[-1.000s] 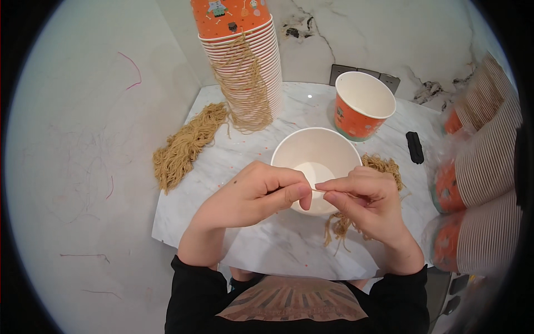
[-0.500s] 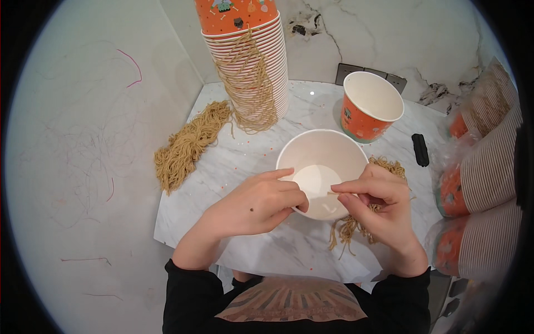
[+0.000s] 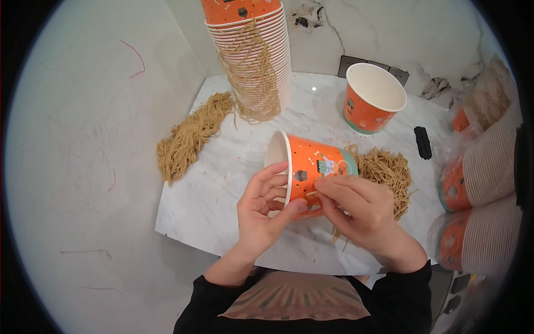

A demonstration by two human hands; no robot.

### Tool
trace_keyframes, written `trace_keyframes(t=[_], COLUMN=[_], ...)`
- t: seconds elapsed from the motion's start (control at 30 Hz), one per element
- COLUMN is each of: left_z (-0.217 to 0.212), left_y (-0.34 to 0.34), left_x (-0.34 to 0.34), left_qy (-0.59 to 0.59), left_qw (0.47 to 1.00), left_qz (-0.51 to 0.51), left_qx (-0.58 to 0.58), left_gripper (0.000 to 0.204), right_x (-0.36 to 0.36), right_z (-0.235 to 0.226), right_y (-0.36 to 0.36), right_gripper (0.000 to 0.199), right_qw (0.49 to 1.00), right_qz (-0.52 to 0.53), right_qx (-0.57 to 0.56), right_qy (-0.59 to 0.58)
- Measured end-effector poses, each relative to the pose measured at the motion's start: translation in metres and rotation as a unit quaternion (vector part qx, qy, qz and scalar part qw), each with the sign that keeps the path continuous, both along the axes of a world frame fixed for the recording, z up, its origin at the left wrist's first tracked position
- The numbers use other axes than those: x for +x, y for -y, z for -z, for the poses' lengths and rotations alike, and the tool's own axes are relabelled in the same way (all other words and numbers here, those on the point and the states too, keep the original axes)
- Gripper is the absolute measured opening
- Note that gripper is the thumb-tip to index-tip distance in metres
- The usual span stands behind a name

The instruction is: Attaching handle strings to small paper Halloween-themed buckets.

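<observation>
An orange paper tub point(image 3: 303, 161) with cartoon prints, a white rim and a green base lies tipped on its side in front of me, its mouth turned left. My left hand point(image 3: 267, 203) grips it at the rim, thumb outside and fingers at the opening. Against the tub's printed wall, my right hand point(image 3: 359, 209) pinches a short, thin, pale strand point(image 3: 311, 193) between thumb and forefinger; I cannot make out exactly what it is. Close behind that hand, a heap of tan yarn point(image 3: 386, 175) lies on the table, partly covered by the hand and tub.
A tall stack of paper tubs point(image 3: 278, 72) draped with yarn stands at the back left, beside a yarn skein point(image 3: 192, 136). Another tub point(image 3: 370, 108) is upright at the back right, near a black object point(image 3: 423, 143). Bagged tub stacks point(image 3: 481, 172) line the right side. Wall sockets point(image 3: 353, 65) sit behind.
The tub has gone from mouth-up to lying on its side, mouth to the left. My left hand has turned with it, and my right hand's pinch has moved from the opening to the outer wall.
</observation>
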State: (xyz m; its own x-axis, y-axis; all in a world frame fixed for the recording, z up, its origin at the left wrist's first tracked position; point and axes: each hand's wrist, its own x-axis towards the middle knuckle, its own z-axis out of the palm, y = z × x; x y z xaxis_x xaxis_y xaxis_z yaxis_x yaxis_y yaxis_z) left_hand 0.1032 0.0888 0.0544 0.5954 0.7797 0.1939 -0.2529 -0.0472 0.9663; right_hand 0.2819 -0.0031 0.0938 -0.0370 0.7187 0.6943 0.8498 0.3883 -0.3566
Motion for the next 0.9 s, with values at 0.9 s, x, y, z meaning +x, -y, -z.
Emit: trace_keyframes(t=[0.9], left_z=[0.038], left_y=[0.016], left_x=[0.012], left_qy=[0.167], left_qw=[0.984], left_qz=[0.053], left_qx=[0.018], left_gripper=[0.070], right_x=[0.004], right_z=[-0.005], right_y=[0.005], right_gripper=[0.032], right_qw=[0.979], right_qz=[0.012], right_qx=[0.014], right_qy=[0.204])
